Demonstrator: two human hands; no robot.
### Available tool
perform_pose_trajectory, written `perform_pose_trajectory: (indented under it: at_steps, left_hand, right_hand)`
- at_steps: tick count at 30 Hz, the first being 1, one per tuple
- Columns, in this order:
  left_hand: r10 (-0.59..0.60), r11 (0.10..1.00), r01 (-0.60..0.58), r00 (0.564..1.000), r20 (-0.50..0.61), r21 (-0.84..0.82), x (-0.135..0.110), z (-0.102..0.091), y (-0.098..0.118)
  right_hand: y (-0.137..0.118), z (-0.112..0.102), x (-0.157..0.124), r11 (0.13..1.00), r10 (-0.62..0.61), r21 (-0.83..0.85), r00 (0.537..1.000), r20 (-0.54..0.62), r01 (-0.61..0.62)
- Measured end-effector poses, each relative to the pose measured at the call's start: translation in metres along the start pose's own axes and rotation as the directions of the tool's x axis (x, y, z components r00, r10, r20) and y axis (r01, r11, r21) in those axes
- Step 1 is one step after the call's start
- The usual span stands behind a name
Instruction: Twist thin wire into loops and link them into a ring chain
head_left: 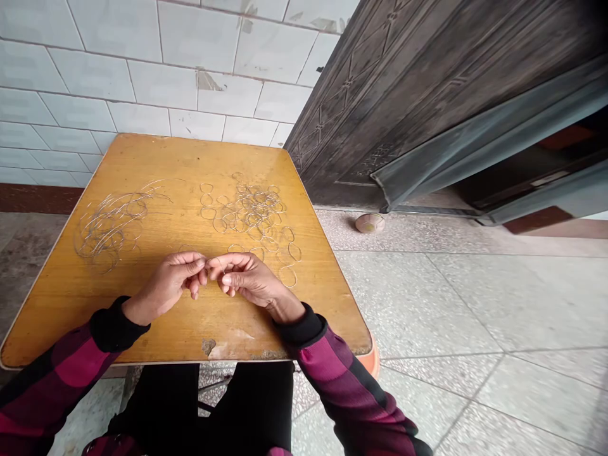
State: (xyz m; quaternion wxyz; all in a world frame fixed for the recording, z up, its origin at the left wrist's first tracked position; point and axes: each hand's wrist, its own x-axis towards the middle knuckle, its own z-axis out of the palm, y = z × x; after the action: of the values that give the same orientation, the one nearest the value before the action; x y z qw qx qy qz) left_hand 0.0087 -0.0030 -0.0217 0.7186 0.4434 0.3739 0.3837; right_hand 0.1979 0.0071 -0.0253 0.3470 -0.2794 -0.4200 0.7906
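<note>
My left hand point(166, 285) and right hand point(249, 278) pinch a thin wire point(215, 261) between their fingertips, shaping it above the wooden surface point(66, 304), just below a heap of wire loops point(251, 212); a tangle of loose wire point(111, 225) lies farther left.

The person wears a long-sleeved top point(61, 380) checked in magenta, dark plum and black, with broad black bands running down the right sleeve point(342, 380). Plain black cuffs point(114, 324) close the sleeves at the wrists. The left hand point(166, 282) and right hand point(249, 278) are bare, and black trousers point(251, 399) cover the legs.
</note>
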Motion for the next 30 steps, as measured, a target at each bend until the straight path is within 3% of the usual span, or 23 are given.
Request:
perform_pose_trajectory:
  at_steps: [5,11,16,20,25,30]
  left_hand:
    - [-0.013,0.996,0.012,1.0,-0.007,-0.088,0.0,0.0,-0.001]
    - [-0.025,0.99,0.014,0.997,-0.071,-0.141,-0.001,0.003,0.0]
    - [0.019,0.997,-0.028,0.992,-0.123,-0.071,0.0,0.004,0.0]
    - [0.073,0.996,-0.065,0.988,-0.138,0.068,0.001,0.003,-0.003]
    - [0.126,0.969,-0.097,0.986,-0.113,0.229,0.002,0.002,-0.005]
    - [0.183,0.935,-0.144,0.979,-0.093,0.325,0.001,0.003,-0.006]
  right_hand:
    - [0.008,0.002,0.004,0.999,-0.023,0.028,1.0,0.004,0.023]
    - [0.012,-0.001,0.007,0.993,-0.032,0.113,0.995,-0.094,0.042]
    - [0.008,0.001,0.007,0.992,-0.057,0.1,0.986,-0.156,0.073]
    - [0.008,0.005,0.007,0.981,-0.194,-0.067,0.944,-0.267,0.182]
    - [0.007,0.01,0.004,0.906,-0.334,-0.368,0.89,-0.311,0.211]
    - [0.002,0.01,0.002,0.897,-0.288,-0.414,0.914,-0.286,0.154]
